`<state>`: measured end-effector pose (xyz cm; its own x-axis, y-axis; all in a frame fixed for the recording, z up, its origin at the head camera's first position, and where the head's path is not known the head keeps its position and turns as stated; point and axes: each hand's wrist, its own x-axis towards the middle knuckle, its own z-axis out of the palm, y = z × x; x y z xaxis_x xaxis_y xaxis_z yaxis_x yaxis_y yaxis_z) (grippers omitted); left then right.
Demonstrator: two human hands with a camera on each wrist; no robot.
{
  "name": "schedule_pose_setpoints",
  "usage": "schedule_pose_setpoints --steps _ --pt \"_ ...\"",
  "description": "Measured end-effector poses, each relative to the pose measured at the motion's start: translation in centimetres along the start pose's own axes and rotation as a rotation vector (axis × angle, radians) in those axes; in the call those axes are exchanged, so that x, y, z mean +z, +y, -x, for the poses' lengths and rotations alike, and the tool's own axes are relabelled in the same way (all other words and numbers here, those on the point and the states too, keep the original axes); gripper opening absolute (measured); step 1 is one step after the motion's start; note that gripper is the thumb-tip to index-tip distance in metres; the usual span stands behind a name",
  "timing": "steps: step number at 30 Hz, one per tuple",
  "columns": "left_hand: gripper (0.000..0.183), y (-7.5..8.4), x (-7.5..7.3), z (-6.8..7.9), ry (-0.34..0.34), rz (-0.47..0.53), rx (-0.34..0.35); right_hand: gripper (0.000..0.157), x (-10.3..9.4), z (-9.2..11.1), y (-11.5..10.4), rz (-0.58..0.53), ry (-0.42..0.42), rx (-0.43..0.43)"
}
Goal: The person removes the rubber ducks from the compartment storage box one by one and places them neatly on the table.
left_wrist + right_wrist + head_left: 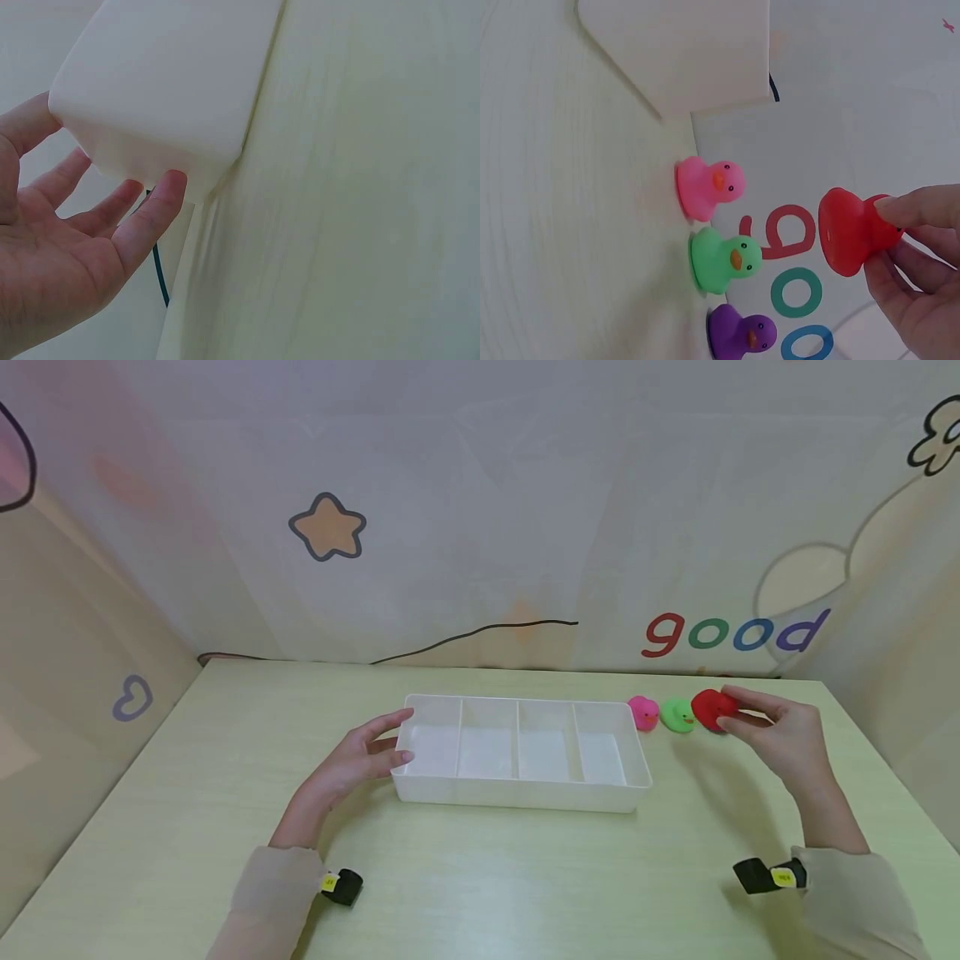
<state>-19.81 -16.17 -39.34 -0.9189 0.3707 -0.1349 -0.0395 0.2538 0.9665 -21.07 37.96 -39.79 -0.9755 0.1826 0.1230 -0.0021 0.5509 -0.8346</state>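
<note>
Between thumb and fingers my right hand [787, 735] pinches a red rubber duck [847, 232] by its head, raised off the table. A pink duck [705, 187], a green duck [721, 260] and a purple duck [739, 332] stand in a row beside it. The red one mostly covers the purple duck in the head view. My left hand [356, 756] holds the left end of a white divided box [517, 793], thumb at its rim and other fingertips against the end wall [142, 154]. The box's compartments hold nothing.
The box and ducks are on a pale wood-grain table [480, 877]. Behind it hangs a printed cloth backdrop [480, 527], close to the row of ducks. Cloth also rises at both sides.
</note>
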Motion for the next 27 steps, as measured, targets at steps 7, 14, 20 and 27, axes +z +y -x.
schedule_pose_setpoints --steps 7,14,20,27 --pt "0.065 0.1 0.0 0.1 -0.002 0.002 -0.003 0.052 -1.4 0.8 -1.9 0.054 0.049 0.072" --pt "0.065 0.0 0.0 0.0 -0.004 -0.002 -0.003 0.054 -3.0 -1.2 1.6 0.09 0.052 0.126" --pt "0.065 0.0 -0.1 -0.1 -0.003 -0.002 -0.004 0.057 -3.9 -3.3 5.8 0.072 0.111 0.127" --pt "0.065 0.0 -0.1 0.0 -0.007 0.008 -0.002 0.057 -3.9 -4.6 8.1 0.117 0.116 0.186"
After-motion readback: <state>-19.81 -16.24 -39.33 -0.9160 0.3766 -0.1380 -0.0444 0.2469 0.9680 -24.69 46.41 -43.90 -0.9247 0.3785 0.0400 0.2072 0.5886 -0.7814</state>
